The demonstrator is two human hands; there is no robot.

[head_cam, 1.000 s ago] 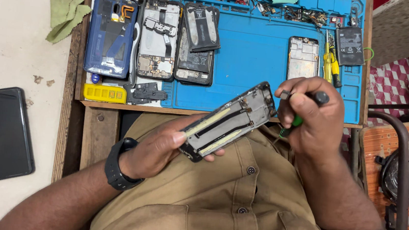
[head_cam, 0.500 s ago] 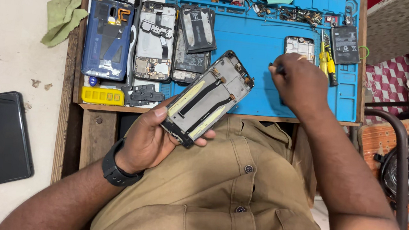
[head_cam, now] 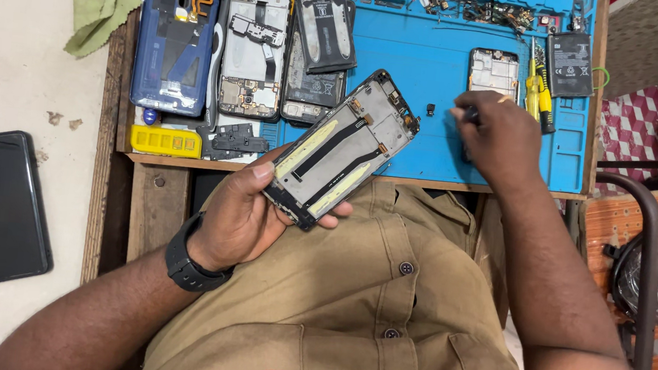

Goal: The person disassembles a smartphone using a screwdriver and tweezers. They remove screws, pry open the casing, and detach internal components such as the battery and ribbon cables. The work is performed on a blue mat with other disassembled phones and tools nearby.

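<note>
Phone frame (head_cam: 340, 150), stripped, its back cover off and its inside bare (flex strips showing), gripped in left hand (head_cam: 243, 213) over the blue mat's (head_cam: 427, 150) front edge. Right hand (head_cam: 500, 136) rests curled on the mat by a small loose part (head_cam: 431, 107); its hold cannot be told. Reassembly not begun.

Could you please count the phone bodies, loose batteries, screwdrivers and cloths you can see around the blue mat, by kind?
Phone bodies: 5 (frame held in left hand, blue back shell, two opened phones, small frame near right hand)
Loose batteries: 2
Screwdrivers: 1 yellow
Cloths: 1 green
Total: 9
</note>
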